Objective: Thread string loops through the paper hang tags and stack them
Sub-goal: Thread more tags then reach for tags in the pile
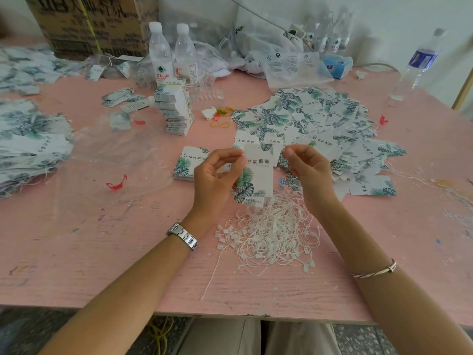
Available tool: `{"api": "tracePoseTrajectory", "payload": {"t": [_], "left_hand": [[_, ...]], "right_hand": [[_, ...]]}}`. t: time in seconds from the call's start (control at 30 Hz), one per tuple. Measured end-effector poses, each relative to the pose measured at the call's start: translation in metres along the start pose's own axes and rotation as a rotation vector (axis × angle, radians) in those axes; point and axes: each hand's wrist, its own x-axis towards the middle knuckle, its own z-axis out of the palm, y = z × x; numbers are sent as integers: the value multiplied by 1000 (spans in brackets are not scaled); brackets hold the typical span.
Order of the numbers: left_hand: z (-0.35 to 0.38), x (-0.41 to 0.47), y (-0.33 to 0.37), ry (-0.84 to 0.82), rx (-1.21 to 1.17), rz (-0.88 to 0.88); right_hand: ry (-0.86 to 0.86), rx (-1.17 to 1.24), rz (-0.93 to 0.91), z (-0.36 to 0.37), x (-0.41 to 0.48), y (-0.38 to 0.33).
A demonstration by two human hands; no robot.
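Over the pink worktable (128, 252), the left hand (217, 175) pinches a leaf-print hang tag (256, 172) upright above the tangled white string loops (273, 234), while the right hand (307, 167) bunches its fingertips at the tag's top right corner, though I cannot tell what they grip.

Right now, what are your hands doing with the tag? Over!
Left hand pinches hang tag, top left edge. Right hand pinches its top right corner. String loops piled below on table. Nothing in the way.
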Motion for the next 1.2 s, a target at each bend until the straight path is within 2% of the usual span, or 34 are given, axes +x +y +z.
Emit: {"api": "tracePoseTrajectory", "payload": {"t": [0.13, 0.23, 0.43, 0.7, 0.87, 1.2], "left_hand": [[0, 0, -1, 75, 30, 49], [0, -1, 0, 124, 67, 94], [1, -2, 2, 148, 125, 163], [2, -1, 1, 143, 129, 165], [2, -2, 1, 153, 94, 167], [2, -3, 1, 153, 116, 155]], "right_hand": [[-74, -135, -103, 4, -4, 2], [-255, -114, -191, 7, -9, -2], [-421, -60, -144, 16, -17, -3], [-366, -96, -129, 15, -16, -4], [-407, -129, -103, 15, -18, -3], [-336, -151, -170, 15, -17, -4]]}}
